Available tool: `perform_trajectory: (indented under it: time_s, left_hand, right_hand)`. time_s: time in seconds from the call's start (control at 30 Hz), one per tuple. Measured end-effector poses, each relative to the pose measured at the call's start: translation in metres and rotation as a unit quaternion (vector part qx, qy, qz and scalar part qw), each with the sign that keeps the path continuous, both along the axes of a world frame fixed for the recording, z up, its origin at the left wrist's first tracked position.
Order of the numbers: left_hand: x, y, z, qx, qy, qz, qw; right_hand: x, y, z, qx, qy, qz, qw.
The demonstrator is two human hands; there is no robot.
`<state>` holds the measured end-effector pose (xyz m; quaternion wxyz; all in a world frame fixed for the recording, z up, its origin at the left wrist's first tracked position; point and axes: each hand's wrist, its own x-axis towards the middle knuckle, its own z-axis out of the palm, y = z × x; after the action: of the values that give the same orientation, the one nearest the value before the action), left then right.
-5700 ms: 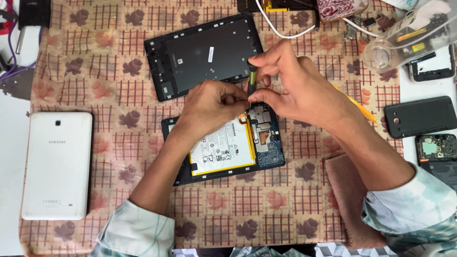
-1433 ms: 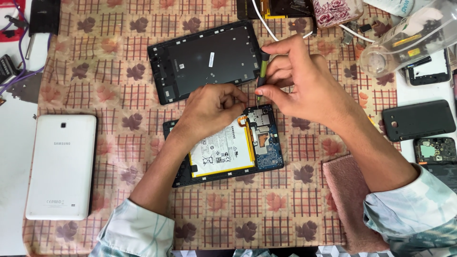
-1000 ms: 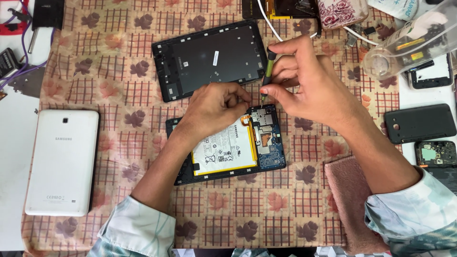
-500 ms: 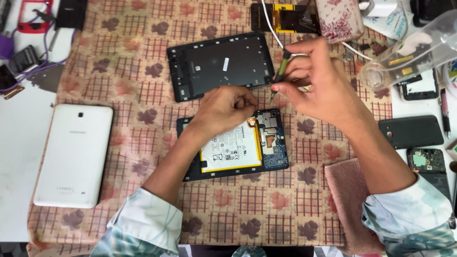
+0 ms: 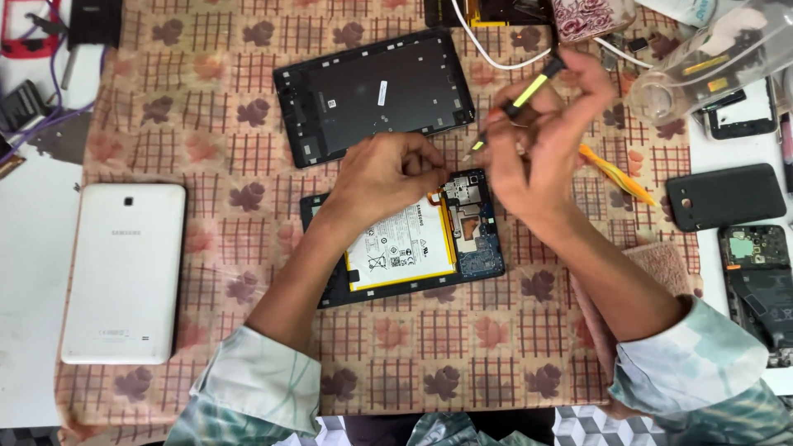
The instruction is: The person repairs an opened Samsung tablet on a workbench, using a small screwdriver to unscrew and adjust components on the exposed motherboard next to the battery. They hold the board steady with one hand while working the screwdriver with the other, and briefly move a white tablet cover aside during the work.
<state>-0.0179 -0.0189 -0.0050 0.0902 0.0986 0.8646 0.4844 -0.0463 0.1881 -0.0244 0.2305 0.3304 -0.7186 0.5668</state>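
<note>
The right hand [image 5: 541, 144] is raised above the patterned cloth [image 5: 248, 107], its fingers closed around a thin yellow-and-black screwdriver [image 5: 520, 99] that is tilted with the tip pointing down-left. The left hand [image 5: 388, 177] is curled, fingertips pinched at the top edge of the opened tablet [image 5: 413, 248], whose white battery and circuit board are exposed. A detached black back cover [image 5: 372, 91] is laid just beyond, and a white tablet [image 5: 124, 272] is seen well apart at the left.

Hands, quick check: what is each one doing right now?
Left hand: fingers curled, resting on the opened tablet; what it pinches cannot be told.
Right hand: closed on a screwdriver.
</note>
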Motion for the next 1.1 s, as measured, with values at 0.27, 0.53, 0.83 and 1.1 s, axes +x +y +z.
perform_trajectory:
  time_s: [0.27, 0.53, 0.83, 1.1]
  left_hand:
    - [0.0, -0.001, 0.001, 0.012, -0.028, 0.006, 1.0]
    - [0.001, -0.001, -0.003, 0.025, -0.006, 0.004, 1.0]
    - [0.001, -0.003, -0.002, 0.013, -0.002, 0.0, 1.0]
    - [0.001, -0.002, -0.003, -0.004, 0.001, 0.008, 1.0]
  right_hand:
    - [0.001, 0.019, -0.021, 0.06, -0.013, -0.016, 0.998]
    - [0.005, 0.025, -0.025, 0.065, -0.052, -0.005, 0.997]
    - [-0.002, 0.021, -0.023, 0.094, 0.01, -0.002, 0.996]
    - [0.005, 0.018, -0.007, 0.159, 0.009, 0.071, 0.985]
